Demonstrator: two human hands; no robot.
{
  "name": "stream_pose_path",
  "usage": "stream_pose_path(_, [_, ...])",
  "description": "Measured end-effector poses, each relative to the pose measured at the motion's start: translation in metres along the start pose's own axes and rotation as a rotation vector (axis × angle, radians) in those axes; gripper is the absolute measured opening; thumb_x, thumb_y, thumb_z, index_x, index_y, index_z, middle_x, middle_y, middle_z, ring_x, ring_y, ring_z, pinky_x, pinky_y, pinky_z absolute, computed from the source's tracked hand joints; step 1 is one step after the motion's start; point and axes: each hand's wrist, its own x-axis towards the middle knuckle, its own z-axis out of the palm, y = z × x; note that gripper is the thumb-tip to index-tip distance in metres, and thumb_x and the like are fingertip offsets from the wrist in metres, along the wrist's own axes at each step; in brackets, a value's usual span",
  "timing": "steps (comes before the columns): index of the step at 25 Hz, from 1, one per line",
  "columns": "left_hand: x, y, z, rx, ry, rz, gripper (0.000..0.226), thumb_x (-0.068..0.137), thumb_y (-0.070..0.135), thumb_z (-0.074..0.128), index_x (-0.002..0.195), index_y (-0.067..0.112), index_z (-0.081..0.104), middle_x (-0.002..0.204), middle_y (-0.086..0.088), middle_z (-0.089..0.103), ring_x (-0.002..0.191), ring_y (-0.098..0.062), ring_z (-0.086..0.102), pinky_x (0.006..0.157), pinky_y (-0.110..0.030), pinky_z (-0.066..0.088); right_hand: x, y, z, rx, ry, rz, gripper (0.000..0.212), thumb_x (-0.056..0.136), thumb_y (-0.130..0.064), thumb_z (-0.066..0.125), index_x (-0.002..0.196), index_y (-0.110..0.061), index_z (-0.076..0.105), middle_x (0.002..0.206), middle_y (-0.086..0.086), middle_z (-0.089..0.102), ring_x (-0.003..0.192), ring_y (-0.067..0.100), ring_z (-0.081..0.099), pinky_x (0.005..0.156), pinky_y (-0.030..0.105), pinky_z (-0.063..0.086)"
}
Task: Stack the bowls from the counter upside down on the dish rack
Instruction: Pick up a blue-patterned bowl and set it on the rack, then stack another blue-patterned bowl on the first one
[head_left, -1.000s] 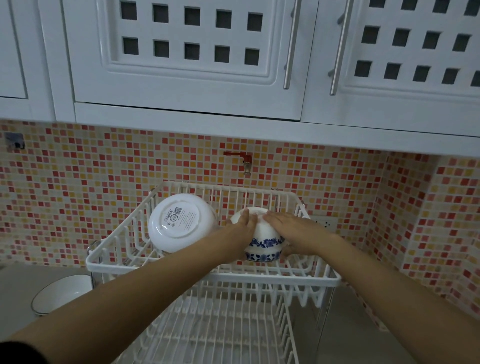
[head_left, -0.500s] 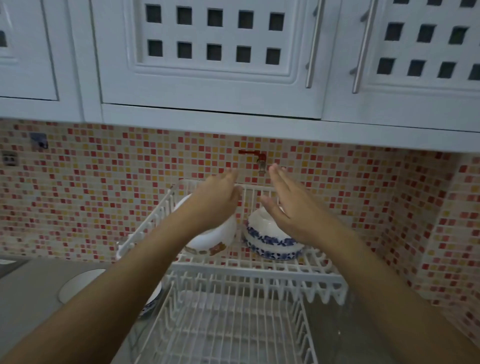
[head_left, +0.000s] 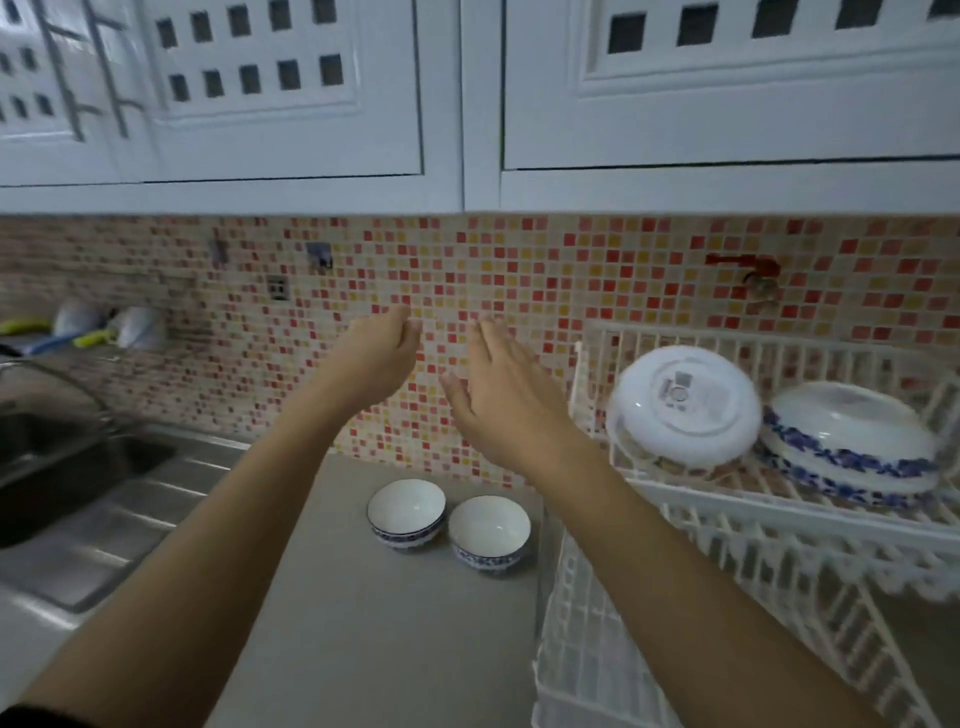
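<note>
Two small white bowls with blue rims stand upright side by side on the grey counter, the left bowl (head_left: 407, 512) and the right bowl (head_left: 489, 532). On the upper tier of the white wire dish rack (head_left: 779, 506) a plain white bowl (head_left: 684, 405) leans upside down, and a blue-patterned bowl (head_left: 852, 441) lies upside down to its right. My left hand (head_left: 376, 353) and my right hand (head_left: 498, 395) hang empty in the air above the two counter bowls, left of the rack. The left hand's fingers are loosely curled and the right hand's are spread.
A steel sink (head_left: 67, 467) with a curved tap lies at the left. The rack's lower tier (head_left: 597, 649) juts toward me at the bottom right. White wall cabinets (head_left: 311, 104) hang overhead, and a tiled wall runs behind.
Both hands let go of the blue-patterned bowl on the rack, lifted, and swung left. The view turned left, so the two counter bowls and the sink came into sight.
</note>
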Motion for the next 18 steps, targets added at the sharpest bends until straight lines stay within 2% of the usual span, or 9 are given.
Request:
stream_pose_path(3, [0.004, -0.060, 0.008, 0.024, -0.050, -0.061, 0.045, 0.102, 0.028, 0.026, 0.128, 0.000, 0.048, 0.120, -0.021, 0.061, 0.108, -0.036, 0.058, 0.091, -0.040, 0.045, 0.026, -0.029, 0.053, -0.041, -0.044, 0.045, 0.064, 0.101, -0.038, 0.023, 0.149, -0.003, 0.001, 0.160, 0.014, -0.002, 0.148, 0.025, -0.002, 0.120, 0.038, 0.003])
stream_pose_path(6, [0.000, -0.106, 0.038, 0.027, -0.200, -0.072, 0.048, 0.102, 0.028, 0.025, 0.139, 0.002, 0.039, 0.117, -0.024, 0.062, 0.107, -0.038, 0.059, 0.089, -0.041, 0.046, 0.042, -0.030, 0.118, -0.006, -0.127, 0.156, 0.064, 0.100, -0.034, 0.029, 0.150, -0.003, 0.004, 0.160, 0.016, 0.000, 0.148, 0.028, 0.000, 0.121, 0.041, 0.007])
stream_pose_path(10, [-0.009, -0.148, 0.115, 0.012, -0.422, -0.071, 0.044, 0.101, 0.029, 0.031, 0.128, -0.001, 0.048, 0.124, -0.026, 0.059, 0.113, -0.038, 0.055, 0.091, -0.040, 0.043, 0.033, 0.005, 0.198, 0.112, -0.246, 0.509, 0.065, 0.096, -0.022, 0.042, 0.149, -0.005, 0.009, 0.159, 0.014, 0.008, 0.143, 0.032, 0.018, 0.115, 0.042, 0.024])
stream_pose_path(13, [-0.013, -0.158, 0.182, -0.025, -0.566, -0.104, 0.046, 0.100, 0.031, 0.034, 0.129, 0.000, 0.050, 0.131, -0.022, 0.056, 0.121, -0.035, 0.051, 0.100, -0.037, 0.039, 0.013, 0.035, 0.234, 0.136, -0.272, 0.772, 0.062, 0.097, -0.023, 0.042, 0.148, -0.005, 0.012, 0.156, 0.013, 0.017, 0.137, 0.033, 0.031, 0.107, 0.042, 0.033])
stream_pose_path(16, [-0.018, -0.158, 0.241, -0.133, -0.658, -0.196, 0.042, 0.098, 0.030, 0.036, 0.115, -0.002, 0.058, 0.120, -0.021, 0.062, 0.111, -0.036, 0.057, 0.092, -0.036, 0.044, -0.001, 0.059, 0.268, 0.194, -0.248, 0.928, 0.061, 0.098, -0.028, 0.043, 0.146, -0.001, 0.018, 0.151, 0.018, 0.029, 0.134, 0.034, 0.037, 0.107, 0.040, 0.033])
stream_pose_path(18, [-0.024, -0.158, 0.273, -0.132, -0.715, -0.163, 0.037, 0.099, 0.023, 0.034, 0.097, -0.002, 0.060, 0.107, -0.024, 0.065, 0.101, -0.036, 0.060, 0.085, -0.036, 0.044, -0.007, 0.074, 0.293, 0.250, -0.184, 0.989, 0.061, 0.096, -0.030, 0.047, 0.145, -0.003, 0.024, 0.147, 0.017, 0.036, 0.132, 0.033, 0.040, 0.106, 0.040, 0.036])
